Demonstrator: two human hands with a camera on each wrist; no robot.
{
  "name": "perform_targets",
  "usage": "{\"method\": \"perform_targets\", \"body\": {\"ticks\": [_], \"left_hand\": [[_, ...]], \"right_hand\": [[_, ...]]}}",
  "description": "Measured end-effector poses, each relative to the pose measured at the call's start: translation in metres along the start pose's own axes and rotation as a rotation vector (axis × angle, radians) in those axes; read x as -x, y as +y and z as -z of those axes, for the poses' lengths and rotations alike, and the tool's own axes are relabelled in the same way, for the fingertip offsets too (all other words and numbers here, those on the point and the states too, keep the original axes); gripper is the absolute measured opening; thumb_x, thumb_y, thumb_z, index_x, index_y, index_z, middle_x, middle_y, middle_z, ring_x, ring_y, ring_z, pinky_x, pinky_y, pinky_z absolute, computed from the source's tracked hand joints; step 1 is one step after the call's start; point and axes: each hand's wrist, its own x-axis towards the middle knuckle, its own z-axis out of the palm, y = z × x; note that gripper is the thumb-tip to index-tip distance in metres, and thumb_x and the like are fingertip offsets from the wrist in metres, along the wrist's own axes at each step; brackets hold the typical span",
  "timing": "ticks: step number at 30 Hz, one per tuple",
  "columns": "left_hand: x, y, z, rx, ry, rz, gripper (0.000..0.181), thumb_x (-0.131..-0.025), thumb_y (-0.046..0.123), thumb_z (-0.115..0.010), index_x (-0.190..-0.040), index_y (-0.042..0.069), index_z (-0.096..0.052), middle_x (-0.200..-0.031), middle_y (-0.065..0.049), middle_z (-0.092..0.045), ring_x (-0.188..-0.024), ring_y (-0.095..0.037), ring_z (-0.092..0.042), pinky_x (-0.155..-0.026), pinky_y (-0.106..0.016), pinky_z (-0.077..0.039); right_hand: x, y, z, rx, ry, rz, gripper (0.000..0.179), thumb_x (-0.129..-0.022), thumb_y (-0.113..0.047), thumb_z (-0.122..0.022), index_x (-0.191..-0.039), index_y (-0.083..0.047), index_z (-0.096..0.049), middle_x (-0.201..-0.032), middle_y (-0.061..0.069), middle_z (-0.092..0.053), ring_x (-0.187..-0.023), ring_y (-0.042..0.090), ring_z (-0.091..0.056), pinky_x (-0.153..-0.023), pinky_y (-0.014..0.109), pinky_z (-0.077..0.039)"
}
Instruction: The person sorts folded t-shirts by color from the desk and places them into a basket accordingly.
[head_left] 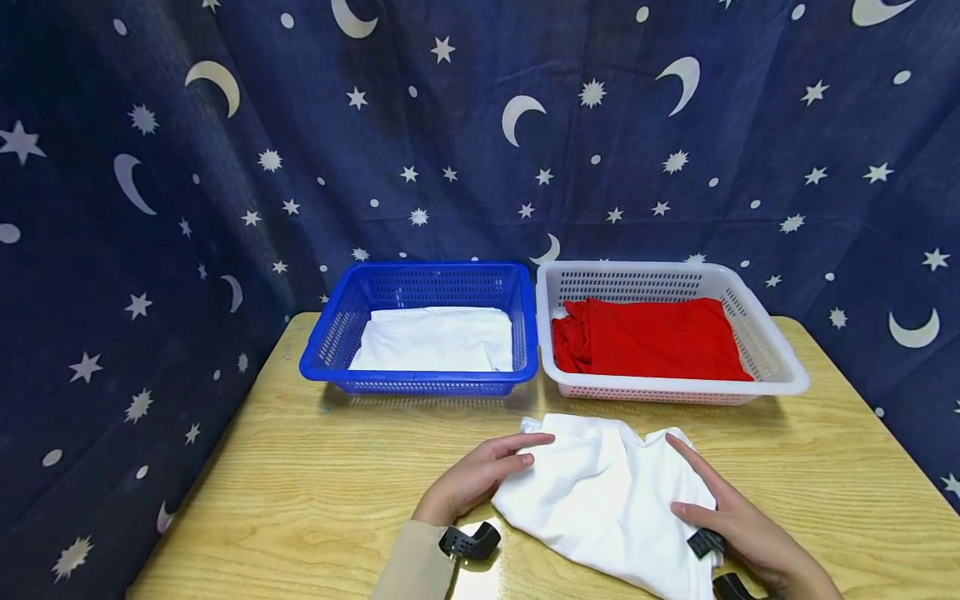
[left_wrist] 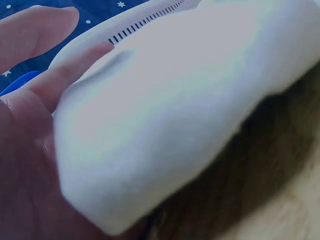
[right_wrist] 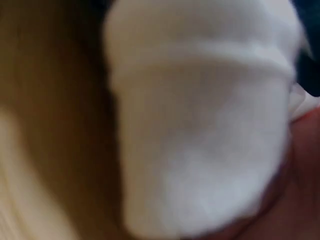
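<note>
In the lower middle of the head view we see the white cloth lying rumpled on the wooden tabletop, just in front of the two baskets. Our left hand lies on its left edge with fingers nearly straight, pressing rather than pinching; the left wrist view shows the fabric against the palm. Our right hand rests flat on the cloth's right side, fingers extended, holding nothing closed. At centre left stands the blue basket with a folded white piece inside; touching it on the right, the white basket holds red cloth. We judge the main risk to be slippage: with both hands only pressing, the loose folds could slide on the smooth wood and bunch up unevenly, or the near edge at the bottom of the frame could drop off the tabletop
</note>
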Motion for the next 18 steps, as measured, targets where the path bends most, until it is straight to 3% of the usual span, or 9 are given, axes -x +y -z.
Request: {"method": "perform_targets", "body": {"ticks": [8,14,18], "left_hand": [[0.0025,0.0007,0.0025,0.047,-0.018,-0.018,0.038,-0.092,0.019,-0.048,-0.129,0.013,-0.048,-0.134,-0.005,-0.040,-0.113,-0.021,-0.047,-0.085,-0.035,-0.045],[0.0023,0.0009,0.0051,0.073,-0.026,-0.035,0.040,-0.090,0.021,-0.050,-0.129,0.011,-0.048,-0.133,-0.007,-0.042,-0.111,-0.021,-0.048,-0.084,-0.036,-0.045],[0.0039,0.0027,0.0089,0.088,-0.052,-0.040,0.039,-0.091,0.020,-0.049,-0.129,0.008,-0.048,-0.128,-0.012,-0.046,-0.104,-0.021,-0.053,-0.080,-0.035,-0.048]], "right_hand": [[-0.0037,0.0001,-0.0045,-0.026,0.030,0.122,0.069,-0.089,-0.014,-0.052,-0.142,-0.035,-0.014,-0.147,0.003,0.002,-0.115,-0.016,-0.019,-0.083,0.004,-0.024],[-0.0044,-0.0033,-0.0059,-0.130,0.008,0.148,0.066,-0.091,-0.011,-0.048,-0.142,-0.035,-0.014,-0.147,-0.001,0.002,-0.118,-0.012,-0.021,-0.086,0.007,-0.027],[-0.0016,-0.0041,-0.0049,-0.237,-0.048,0.195,0.065,-0.092,-0.006,-0.042,-0.143,-0.031,-0.011,-0.146,-0.003,0.000,-0.119,-0.008,-0.025,-0.088,0.012,-0.033]]}}
